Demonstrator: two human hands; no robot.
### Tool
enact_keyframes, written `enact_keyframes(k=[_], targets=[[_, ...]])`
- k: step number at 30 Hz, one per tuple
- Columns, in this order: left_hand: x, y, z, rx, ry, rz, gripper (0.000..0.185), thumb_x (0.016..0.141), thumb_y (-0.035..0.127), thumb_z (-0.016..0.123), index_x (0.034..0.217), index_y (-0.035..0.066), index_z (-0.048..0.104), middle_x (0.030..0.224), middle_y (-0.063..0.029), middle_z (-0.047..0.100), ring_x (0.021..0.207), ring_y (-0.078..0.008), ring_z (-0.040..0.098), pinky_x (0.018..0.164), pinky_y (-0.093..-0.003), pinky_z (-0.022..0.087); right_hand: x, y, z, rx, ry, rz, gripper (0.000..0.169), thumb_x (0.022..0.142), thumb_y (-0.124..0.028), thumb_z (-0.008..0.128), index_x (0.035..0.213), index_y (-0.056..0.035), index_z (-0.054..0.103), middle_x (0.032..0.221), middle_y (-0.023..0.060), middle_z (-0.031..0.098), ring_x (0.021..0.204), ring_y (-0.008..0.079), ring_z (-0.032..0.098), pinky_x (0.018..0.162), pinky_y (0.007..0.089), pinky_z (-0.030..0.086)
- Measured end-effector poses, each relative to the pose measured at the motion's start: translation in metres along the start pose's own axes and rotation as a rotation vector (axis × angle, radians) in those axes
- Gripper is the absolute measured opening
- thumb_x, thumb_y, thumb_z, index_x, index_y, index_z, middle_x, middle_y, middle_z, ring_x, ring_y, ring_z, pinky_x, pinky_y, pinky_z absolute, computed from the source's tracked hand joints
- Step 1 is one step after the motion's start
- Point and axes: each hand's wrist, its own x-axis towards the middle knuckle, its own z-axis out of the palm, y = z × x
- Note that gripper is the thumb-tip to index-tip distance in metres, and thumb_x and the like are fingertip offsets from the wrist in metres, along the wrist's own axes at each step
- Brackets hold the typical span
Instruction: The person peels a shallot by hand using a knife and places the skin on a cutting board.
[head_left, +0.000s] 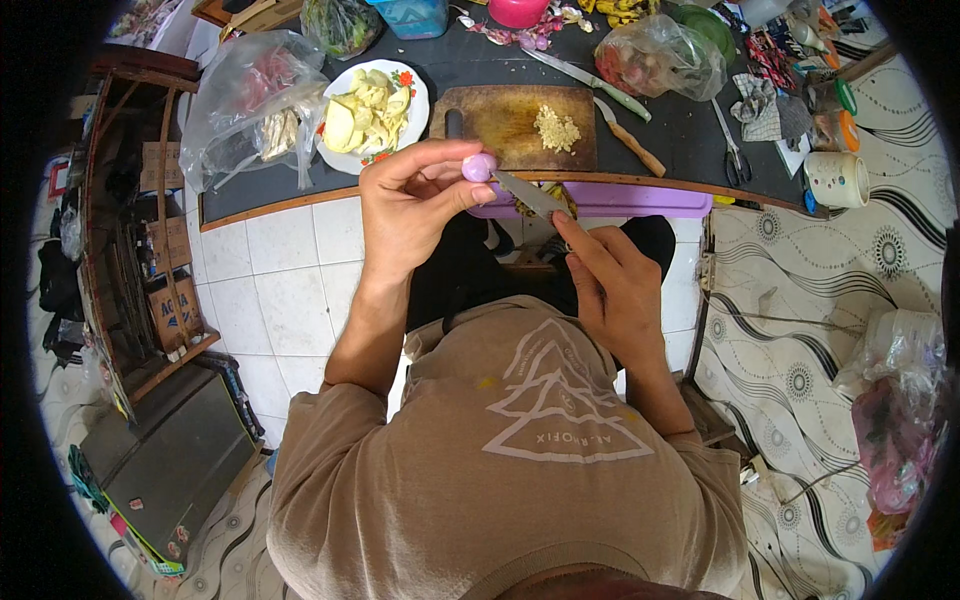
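Note:
Between the thumb and fingers of my left hand (420, 199) is a peeled purple shallot (478, 167), raised in front of the table edge. My right hand (615, 274) grips a small knife (531, 193), its handle mostly hidden by the fingers. The blade's tip meets or nearly meets the shallot's right side. Just beyond, a worn wooden cutting board (480, 112) bears a little heap of finely chopped pale garlic or similar (556, 129). To its left, a white flowered plate (417, 112) holds pale cut vegetable pieces (366, 112).
Right of the board lie a wooden-handled knife (634, 142), a green-handled knife (600, 81) and scissors (733, 154). Plastic bags stand at left (251, 97) and right (660, 60). Shallot skins (525, 34) lie at the back. A purple tray (637, 199) sits below the table edge.

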Motion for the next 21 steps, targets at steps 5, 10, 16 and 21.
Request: enact_keyframes(k=[5,10,16,21], targets=[[-0.001,0.001,0.002,0.004,-0.009,0.039,0.039,0.079,-0.015,0.079,0.116,-0.005,0.071,0.108,-0.0162,0.073,0.099,-0.0208,0.073,0.089,-0.0329,0.062,-0.001,0.001,0.001,-0.045,0.025,-0.035,0.046,0.09,0.003,0.068,0.134,-0.0111,0.068,0.086,0.0128,0.064,0.065,0.0222,0.061,0.056,0.0321,0.047],[-0.002,0.006,0.004,0.054,-0.024,0.058,0.038,0.079,-0.015,0.078,0.116,-0.005,0.071,0.108,-0.016,0.073,0.1,-0.0207,0.073,0.09,-0.0326,0.062,-0.002,0.001,0.003,-0.023,0.038,-0.046,0.045,0.09,0.002,0.068,0.134,-0.0082,0.068,0.086,0.0128,0.064,0.065,0.0215,0.061,0.055,0.0319,0.047],[0.002,-0.007,0.0,0.053,0.021,-0.05,0.039,0.085,-0.009,0.076,0.122,-0.003,0.066,0.11,-0.0151,0.074,0.103,-0.02,0.071,0.09,-0.0318,0.058,-0.004,0.004,0.007,0.121,0.046,0.068,0.045,0.095,-0.005,0.065,0.139,-0.0068,0.062,0.089,0.0139,0.065,0.07,0.0255,0.064,0.065,0.0355,0.053],[0.019,-0.069,-0.014,0.152,0.012,-0.129,0.029,0.091,-0.001,0.074,0.12,-0.003,0.067,0.111,-0.0102,0.074,0.102,-0.0151,0.07,0.089,-0.0289,0.057,-0.002,0.028,0.026,0.245,0.083,0.204,0.041,0.098,-0.006,0.06,0.138,-0.0004,0.057,0.106,0.0257,0.068,0.088,0.0378,0.07,0.078,0.0431,0.053]])
